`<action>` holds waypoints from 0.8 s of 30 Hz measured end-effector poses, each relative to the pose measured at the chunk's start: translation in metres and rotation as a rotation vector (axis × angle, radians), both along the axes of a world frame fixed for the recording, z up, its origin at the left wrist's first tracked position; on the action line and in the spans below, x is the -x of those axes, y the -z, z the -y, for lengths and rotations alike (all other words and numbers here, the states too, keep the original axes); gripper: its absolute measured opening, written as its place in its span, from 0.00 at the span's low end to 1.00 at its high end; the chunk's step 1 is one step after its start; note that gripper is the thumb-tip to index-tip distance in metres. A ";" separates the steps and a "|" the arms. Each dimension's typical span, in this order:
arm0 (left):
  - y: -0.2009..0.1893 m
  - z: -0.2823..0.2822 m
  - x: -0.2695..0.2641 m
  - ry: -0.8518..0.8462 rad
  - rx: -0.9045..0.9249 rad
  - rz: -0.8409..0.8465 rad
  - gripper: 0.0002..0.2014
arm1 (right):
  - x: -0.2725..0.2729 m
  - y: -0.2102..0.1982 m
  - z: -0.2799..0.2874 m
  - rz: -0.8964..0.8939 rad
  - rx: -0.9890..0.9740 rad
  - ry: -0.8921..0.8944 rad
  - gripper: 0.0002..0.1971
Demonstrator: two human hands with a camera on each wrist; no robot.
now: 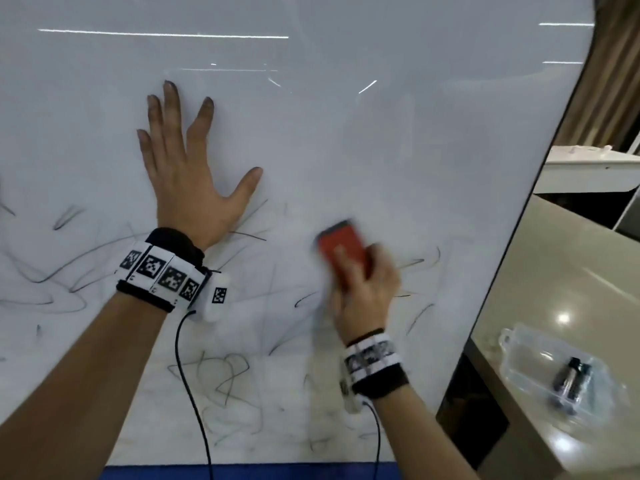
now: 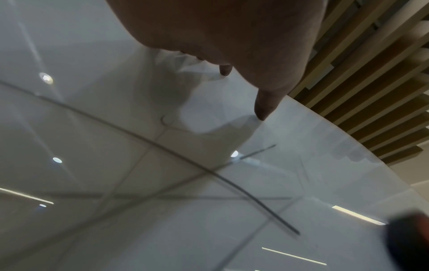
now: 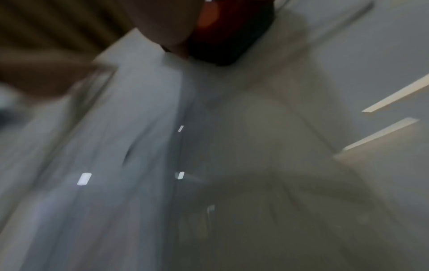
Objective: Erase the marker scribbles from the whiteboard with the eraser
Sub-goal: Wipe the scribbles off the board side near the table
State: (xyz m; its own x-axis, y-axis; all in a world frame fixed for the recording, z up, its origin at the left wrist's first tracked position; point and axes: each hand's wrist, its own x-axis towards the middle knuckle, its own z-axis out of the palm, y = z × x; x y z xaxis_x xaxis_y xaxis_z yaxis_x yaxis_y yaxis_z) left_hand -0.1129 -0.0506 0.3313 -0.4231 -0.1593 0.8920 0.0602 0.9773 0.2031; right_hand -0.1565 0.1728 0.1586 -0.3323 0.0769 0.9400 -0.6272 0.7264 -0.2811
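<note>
The right hand (image 1: 363,289) has its fingers curled round the red eraser (image 1: 343,252) and holds it flat against the whiteboard (image 1: 381,140). The eraser sticks out past the fingertips, away from the wrist. It looks blurry, so it is likely rubbing fast. The eraser looks small and light, with a hard red back and probably a soft pad under it. The best place to hold it is by the two long sides, with the palm on top to push down. It could slip out if the hold is loose, so a firm squeeze helps.

The left hand (image 1: 187,168) is flat on the board with its fingers spread wide, holding nothing. It sits off to the side of the right hand and seems to keep the board from sliding. The board looks smooth, shiny and stiff.

Black scribbles (image 1: 221,379) run below both wrists and on both sides of the eraser. Above the hands the board looks clean. Much is left to rub

On the worktop (image 1: 568,258) past the right wrist lies a clear box (image 1: 540,351) with a dark thing inside
</note>
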 end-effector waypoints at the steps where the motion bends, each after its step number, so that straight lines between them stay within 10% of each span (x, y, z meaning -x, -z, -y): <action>1: 0.001 0.000 0.000 0.004 0.002 -0.004 0.45 | -0.007 0.021 0.005 0.015 -0.154 -0.015 0.22; 6: -0.001 0.001 -0.007 0.000 0.003 0.001 0.46 | 0.010 -0.011 -0.056 -0.118 -0.279 0.013 0.24; 12: -0.002 -0.005 -0.009 -0.028 -0.008 0.044 0.49 | 0.047 -0.080 -0.130 -0.037 0.680 0.117 0.23; 14: -0.003 -0.013 -0.006 -0.033 -0.045 0.039 0.51 | 0.035 -0.064 -0.082 -0.021 0.614 0.078 0.23; 19: -0.004 -0.021 -0.003 -0.078 -0.069 0.026 0.53 | 0.005 -0.008 -0.029 -0.071 -0.242 -0.071 0.21; 24: -0.001 -0.013 -0.007 -0.092 -0.014 0.044 0.52 | 0.027 -0.051 -0.112 -0.067 0.184 0.076 0.20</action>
